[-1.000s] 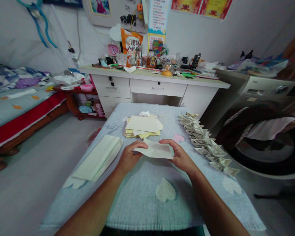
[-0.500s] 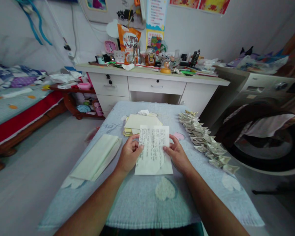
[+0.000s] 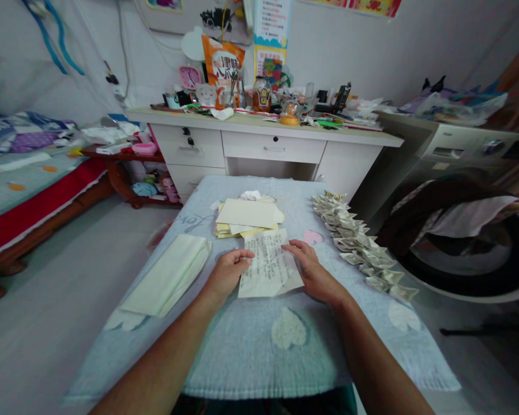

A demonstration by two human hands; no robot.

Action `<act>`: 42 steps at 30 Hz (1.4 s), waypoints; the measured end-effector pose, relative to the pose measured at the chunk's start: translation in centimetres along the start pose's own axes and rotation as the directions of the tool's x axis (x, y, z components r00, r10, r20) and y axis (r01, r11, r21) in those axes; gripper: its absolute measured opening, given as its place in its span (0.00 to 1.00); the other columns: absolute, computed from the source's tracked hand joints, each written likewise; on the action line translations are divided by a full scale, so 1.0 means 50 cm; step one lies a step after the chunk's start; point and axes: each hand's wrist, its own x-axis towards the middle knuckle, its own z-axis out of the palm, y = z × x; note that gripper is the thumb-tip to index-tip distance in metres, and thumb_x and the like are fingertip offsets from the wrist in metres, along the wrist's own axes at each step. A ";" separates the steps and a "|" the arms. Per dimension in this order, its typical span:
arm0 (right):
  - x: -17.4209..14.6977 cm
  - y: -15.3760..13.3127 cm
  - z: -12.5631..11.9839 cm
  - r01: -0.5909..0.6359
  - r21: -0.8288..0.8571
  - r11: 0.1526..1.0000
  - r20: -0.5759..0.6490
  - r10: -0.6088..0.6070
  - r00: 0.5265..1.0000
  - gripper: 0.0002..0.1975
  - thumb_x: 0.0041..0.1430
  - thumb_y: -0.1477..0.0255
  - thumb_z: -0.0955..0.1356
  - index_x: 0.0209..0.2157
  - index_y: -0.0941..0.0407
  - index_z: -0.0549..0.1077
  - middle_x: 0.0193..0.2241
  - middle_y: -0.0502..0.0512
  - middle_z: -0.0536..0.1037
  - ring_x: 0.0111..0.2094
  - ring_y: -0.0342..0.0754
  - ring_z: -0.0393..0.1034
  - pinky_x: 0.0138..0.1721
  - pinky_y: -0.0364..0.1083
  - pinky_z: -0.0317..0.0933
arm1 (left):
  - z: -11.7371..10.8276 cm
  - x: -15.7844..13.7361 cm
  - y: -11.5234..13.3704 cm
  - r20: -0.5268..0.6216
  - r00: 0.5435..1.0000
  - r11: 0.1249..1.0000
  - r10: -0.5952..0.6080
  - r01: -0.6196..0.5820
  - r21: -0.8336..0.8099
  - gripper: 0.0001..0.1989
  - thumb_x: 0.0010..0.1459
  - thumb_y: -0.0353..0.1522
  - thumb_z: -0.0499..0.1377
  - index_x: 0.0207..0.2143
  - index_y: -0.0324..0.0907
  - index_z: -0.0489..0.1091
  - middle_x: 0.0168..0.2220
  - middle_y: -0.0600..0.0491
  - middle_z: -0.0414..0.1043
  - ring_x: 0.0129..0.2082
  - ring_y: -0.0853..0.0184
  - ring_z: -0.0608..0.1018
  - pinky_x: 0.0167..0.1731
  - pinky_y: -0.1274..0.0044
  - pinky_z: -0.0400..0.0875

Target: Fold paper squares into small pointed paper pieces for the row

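Observation:
A sheet of paper covered in handwriting lies in front of me, its lower right corner bent. My left hand is closed at the sheet's left edge, thumb and index finger at the paper. Along the right edge, my right hand rests with fingers stretched out over the paper. Just beyond the sheet is a stack of cream and yellow papers. To the left lies a folded pale green bundle of paper. Folded paper pieces with pointed tips stand in a row on the right.
A blue cloth with hearts covers the table. Behind it stands a white desk crowded with jars, a bag and a pink clock. At the right is a washing machine with its door open; a bed is at the left.
The sheet has come down flatter, its top edge now tilted. My right hand has loosened from its grip to outstretched fingers. The view has shifted slightly.

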 end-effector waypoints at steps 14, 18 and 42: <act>0.002 -0.006 -0.010 0.149 0.014 0.989 0.031 -0.149 0.988 0.14 0.54 0.77 0.69 0.41 0.47 0.78 0.50 0.55 0.72 0.56 0.54 0.60 0.57 0.58 0.52 | -0.013 0.007 -0.011 0.107 0.994 0.989 0.006 -0.022 0.150 0.15 0.50 0.40 0.60 0.36 0.40 0.75 0.26 0.53 0.74 0.26 0.65 0.75 0.25 0.78 0.65; 0.005 -0.005 -0.011 0.137 0.134 0.981 0.043 -0.144 0.989 0.10 0.58 0.75 0.67 0.39 0.50 0.78 0.40 0.54 0.78 0.46 0.50 0.69 0.51 0.52 0.59 | -0.029 0.010 -0.001 0.071 0.954 0.863 0.291 -0.294 0.412 0.15 0.55 0.43 0.57 0.30 0.42 0.77 0.29 0.52 0.73 0.35 0.62 0.74 0.37 0.74 0.67; 0.003 -0.001 0.019 -0.279 0.335 0.900 0.014 0.292 0.956 0.23 0.56 0.70 0.67 0.53 0.54 0.63 0.29 0.48 0.76 0.28 0.45 0.68 0.29 0.41 0.59 | -0.007 -0.014 -0.007 0.319 0.942 0.954 0.108 -0.188 0.233 0.30 0.51 0.32 0.60 0.57 0.39 0.58 0.36 0.50 0.76 0.33 0.65 0.78 0.32 0.77 0.70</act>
